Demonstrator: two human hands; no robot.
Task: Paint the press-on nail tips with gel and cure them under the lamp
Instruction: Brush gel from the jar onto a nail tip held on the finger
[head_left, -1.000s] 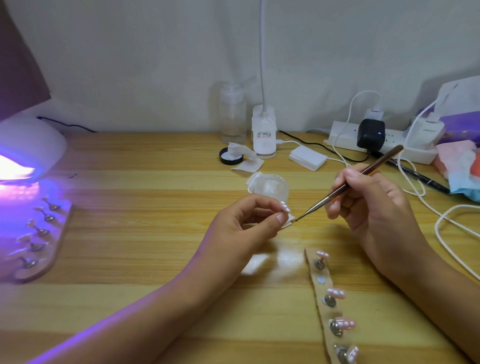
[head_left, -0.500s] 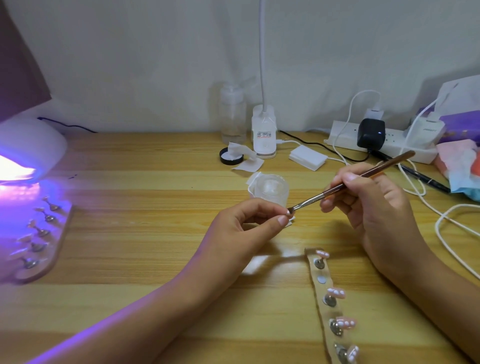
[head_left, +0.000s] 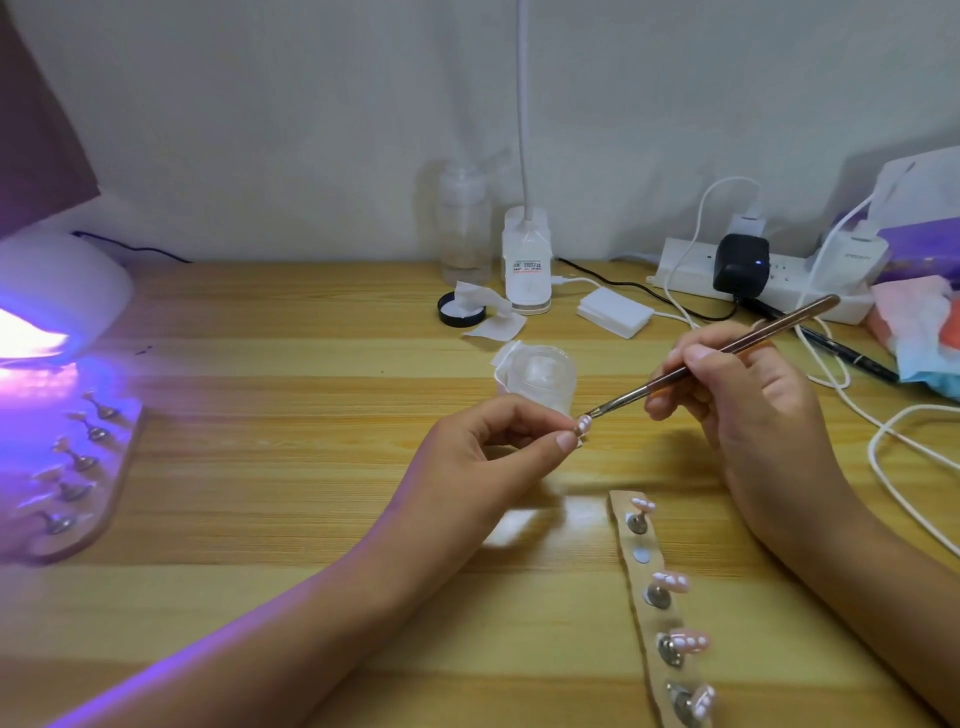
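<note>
My left hand (head_left: 488, 452) pinches a small pink nail tip (head_left: 583, 426) on its stand, held above the table's middle. My right hand (head_left: 737, 410) grips a thin brown gel brush (head_left: 717, 353) like a pen, and its bristles touch the nail tip. A wooden strip (head_left: 655, 608) with several pink nail tips on metal stands lies at the lower right. The white curing lamp (head_left: 57, 291) glows purple at the far left, and a second strip (head_left: 78, 478) of nail stands lies partly under it.
A small clear jar (head_left: 540, 374) stands just behind my left hand. Further back are a clear bottle (head_left: 464, 223), a white desk-lamp base (head_left: 526, 260), a black lid with wipes (head_left: 462, 309), a power strip (head_left: 753, 275) with chargers, white cables (head_left: 893, 441) and a tissue pack (head_left: 919, 332).
My right hand has lifted and tilted the brush, bringing its bristles from beside the nail tip onto it. My left hand has stayed nearly in place.
</note>
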